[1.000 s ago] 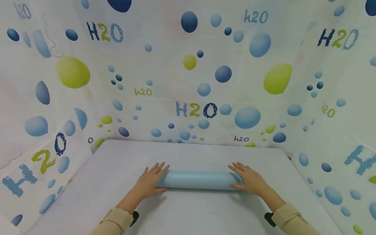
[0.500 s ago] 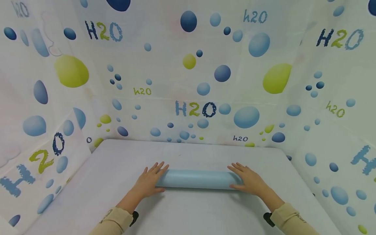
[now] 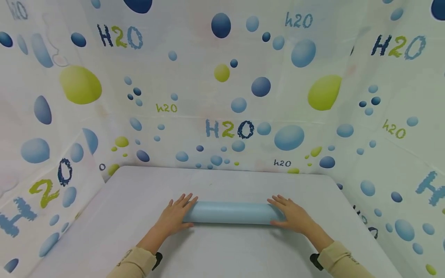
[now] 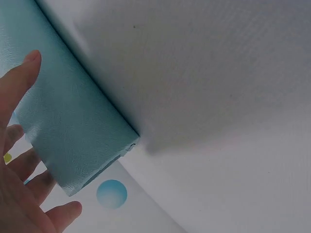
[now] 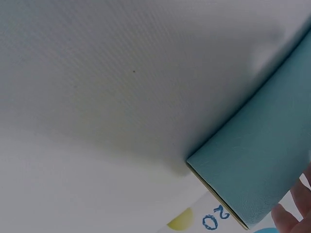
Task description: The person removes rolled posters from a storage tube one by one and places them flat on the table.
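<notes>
Fingers (image 3: 192, 202) splay around the light-blue roll (image 3: 231, 212) at either end.

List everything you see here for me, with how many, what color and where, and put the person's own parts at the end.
Roll-shaped item: one, light blue, lying crosswise on the table
Table: one, white, under the roll-shaped item
Backdrop: sheet count unclear, whitish, behind the table and on both sides
Spots: many, blues and yellow-green, printed across the backdrop
H2O lettering: several, blues and yellow-green, on the backdrop
Black items: two, black, one at each wrist
Sleeves: two, beige, on both forearms
Left hand: one, bare, at the item's left end
Right hand: one, bare, at its right end
</notes>
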`<move>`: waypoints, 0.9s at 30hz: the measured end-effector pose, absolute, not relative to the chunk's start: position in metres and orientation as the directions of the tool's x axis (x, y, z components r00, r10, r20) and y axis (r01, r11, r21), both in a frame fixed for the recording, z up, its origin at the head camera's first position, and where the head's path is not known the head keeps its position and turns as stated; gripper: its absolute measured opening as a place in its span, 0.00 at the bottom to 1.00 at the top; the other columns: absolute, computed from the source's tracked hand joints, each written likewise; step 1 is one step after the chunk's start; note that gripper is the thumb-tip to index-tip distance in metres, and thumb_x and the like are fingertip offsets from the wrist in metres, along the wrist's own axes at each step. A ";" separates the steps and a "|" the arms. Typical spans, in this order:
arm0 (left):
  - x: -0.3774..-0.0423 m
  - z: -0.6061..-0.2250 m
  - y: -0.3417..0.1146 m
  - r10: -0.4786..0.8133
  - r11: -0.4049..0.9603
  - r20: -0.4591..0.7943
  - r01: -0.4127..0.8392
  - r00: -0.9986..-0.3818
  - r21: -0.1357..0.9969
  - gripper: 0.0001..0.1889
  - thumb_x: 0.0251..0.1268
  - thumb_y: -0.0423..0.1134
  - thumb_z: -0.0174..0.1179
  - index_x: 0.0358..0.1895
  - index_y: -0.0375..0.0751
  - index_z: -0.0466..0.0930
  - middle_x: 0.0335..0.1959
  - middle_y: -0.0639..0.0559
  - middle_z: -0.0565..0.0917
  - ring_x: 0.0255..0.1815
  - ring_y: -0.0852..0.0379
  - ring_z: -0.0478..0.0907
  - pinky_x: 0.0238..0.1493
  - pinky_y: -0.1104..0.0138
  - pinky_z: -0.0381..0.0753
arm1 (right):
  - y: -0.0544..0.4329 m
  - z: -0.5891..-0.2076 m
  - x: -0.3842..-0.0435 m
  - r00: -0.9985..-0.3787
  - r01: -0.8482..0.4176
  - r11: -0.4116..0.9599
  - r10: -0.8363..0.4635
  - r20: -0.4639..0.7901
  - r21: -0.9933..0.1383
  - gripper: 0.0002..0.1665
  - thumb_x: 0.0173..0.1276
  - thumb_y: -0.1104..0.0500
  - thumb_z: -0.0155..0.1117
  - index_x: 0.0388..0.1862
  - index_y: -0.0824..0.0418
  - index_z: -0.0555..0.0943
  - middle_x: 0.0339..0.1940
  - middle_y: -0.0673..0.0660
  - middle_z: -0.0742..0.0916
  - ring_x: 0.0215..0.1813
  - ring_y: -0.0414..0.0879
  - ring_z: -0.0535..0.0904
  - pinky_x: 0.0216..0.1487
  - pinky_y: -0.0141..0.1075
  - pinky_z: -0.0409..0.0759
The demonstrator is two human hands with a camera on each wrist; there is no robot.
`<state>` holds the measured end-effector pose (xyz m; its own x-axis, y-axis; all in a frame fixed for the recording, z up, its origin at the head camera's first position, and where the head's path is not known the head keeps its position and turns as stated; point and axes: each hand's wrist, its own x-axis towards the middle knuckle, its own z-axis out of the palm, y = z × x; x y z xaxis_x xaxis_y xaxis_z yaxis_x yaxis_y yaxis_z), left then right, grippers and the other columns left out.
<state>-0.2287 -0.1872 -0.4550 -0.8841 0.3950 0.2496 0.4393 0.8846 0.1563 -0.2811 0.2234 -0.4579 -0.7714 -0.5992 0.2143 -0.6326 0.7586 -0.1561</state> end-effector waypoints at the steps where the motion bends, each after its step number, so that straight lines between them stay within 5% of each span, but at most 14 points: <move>1: -0.229 -0.456 -0.187 0.395 0.885 0.247 0.439 -0.885 0.154 0.43 0.43 0.46 0.72 0.65 0.38 0.63 0.65 0.37 0.64 0.64 0.36 0.60 0.54 0.36 0.60 | 0.223 -0.458 -0.281 -0.777 -0.626 0.763 -0.595 0.205 -0.161 0.42 0.54 0.39 0.65 0.65 0.55 0.68 0.64 0.61 0.71 0.66 0.58 0.63 0.60 0.56 0.62; 12: -0.233 -0.461 -0.189 0.395 0.891 0.259 0.436 -0.881 0.125 0.43 0.41 0.48 0.72 0.64 0.38 0.65 0.63 0.37 0.67 0.62 0.37 0.63 0.53 0.37 0.62 | 0.222 -0.459 -0.277 -0.778 -0.627 0.756 -0.595 0.200 -0.188 0.41 0.55 0.41 0.66 0.64 0.57 0.68 0.63 0.63 0.72 0.64 0.61 0.65 0.55 0.61 0.65; 27: -0.233 -0.466 -0.189 0.396 0.893 0.275 0.438 -0.876 0.108 0.42 0.40 0.42 0.73 0.64 0.38 0.65 0.61 0.38 0.69 0.62 0.37 0.64 0.53 0.39 0.64 | 0.222 -0.461 -0.277 -0.763 -0.645 0.748 -0.619 0.187 -0.157 0.40 0.55 0.45 0.67 0.64 0.61 0.68 0.62 0.65 0.73 0.63 0.62 0.65 0.60 0.58 0.61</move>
